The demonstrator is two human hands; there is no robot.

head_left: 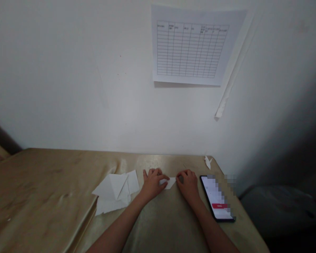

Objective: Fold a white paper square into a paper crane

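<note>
A small folded piece of white paper (170, 183) lies low over the tabletop between my hands. My left hand (155, 182) has its thumb and index finger on the paper's left part, closed around it, while the other fingers stretch forward over the table. At the paper's right corner, the thumb and fingers of my right hand (187, 182) are pinched together. Part of the paper is hidden under the left fingers. To the left of my left hand rest several loose white paper sheets (113, 191), overlapping and creased.
A smartphone (217, 200) with a lit screen lies right of my right hand. A small folded paper bird (208, 162) sits at the table's back right corner. The brownish table cover (50, 189) has wrinkles. On the wall behind hangs a printed table sheet (192, 49).
</note>
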